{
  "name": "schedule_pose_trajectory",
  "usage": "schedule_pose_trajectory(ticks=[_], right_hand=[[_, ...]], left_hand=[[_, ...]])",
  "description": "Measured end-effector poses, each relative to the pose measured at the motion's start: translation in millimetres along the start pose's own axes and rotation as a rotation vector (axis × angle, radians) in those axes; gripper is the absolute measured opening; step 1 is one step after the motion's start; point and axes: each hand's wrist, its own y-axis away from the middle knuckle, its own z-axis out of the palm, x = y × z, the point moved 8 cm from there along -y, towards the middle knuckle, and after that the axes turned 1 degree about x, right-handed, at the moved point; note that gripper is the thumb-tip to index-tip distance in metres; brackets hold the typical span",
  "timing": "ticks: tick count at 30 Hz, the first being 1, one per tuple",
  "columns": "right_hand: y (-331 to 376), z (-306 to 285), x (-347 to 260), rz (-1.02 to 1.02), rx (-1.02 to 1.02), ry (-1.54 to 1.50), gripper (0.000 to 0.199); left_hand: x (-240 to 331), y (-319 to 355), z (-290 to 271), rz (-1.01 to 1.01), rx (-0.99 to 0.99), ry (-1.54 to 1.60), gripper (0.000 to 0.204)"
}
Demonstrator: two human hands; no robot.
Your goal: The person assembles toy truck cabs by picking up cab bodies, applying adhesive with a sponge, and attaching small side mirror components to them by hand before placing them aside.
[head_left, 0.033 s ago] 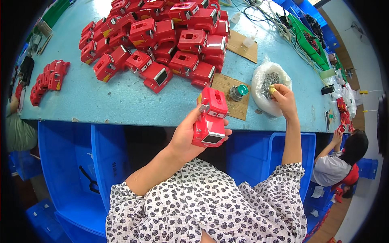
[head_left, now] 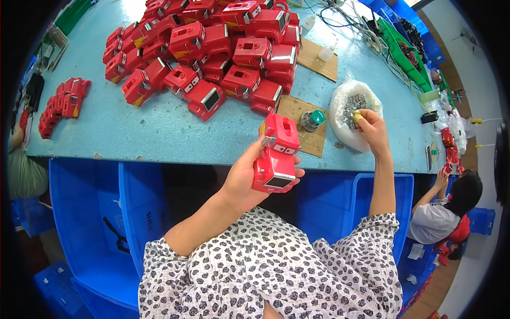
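Observation:
My left hand (head_left: 245, 179) is closed around a red toy truck body (head_left: 279, 154), held just off the table's front edge. The truck has a square hole in its roof, silver side pipes and a grey front panel. To the right, my right hand (head_left: 372, 129) is over an open white plastic bag (head_left: 342, 133) of small grey metal parts (head_left: 355, 103). Its thumb and fingertips, with yellow covers on them, are pinched together. Whatever they hold is too small to make out. Between the hands, a small jar with a green lid (head_left: 317, 117) stands on cardboard (head_left: 297, 110).
Many red truck bodies (head_left: 207, 53) are heaped on the blue table (head_left: 159, 138), with a smaller group (head_left: 66, 101) at left. A white bottle (head_left: 326, 53), cables (head_left: 366, 37) and a green tray (head_left: 406, 58) lie farther back. Blue bins (head_left: 90, 212) stand below; a co-worker (head_left: 451, 212) is at right.

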Motion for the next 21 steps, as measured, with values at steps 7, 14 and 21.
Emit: schedule_pose_trajectory(ticks=[7, 14, 21], right_hand=[[1.9, -3.4, 3.0, -0.051, 0.004, -0.084, 0.016], [13.6, -2.1, -20.6, -0.122, 0.015, -0.057, 0.019], [58.0, 73.6, -51.9, -0.024, -0.321, -0.428, 0.018]], left_hand=[[-1.5, -1.6, -1.2, -0.016, -0.004, 0.006, 0.048], [-3.1, -0.5, -3.2, -0.026, 0.018, -0.006, 0.049], [-7.6, -1.3, -3.5, -0.025, 0.001, -0.005, 0.049]])
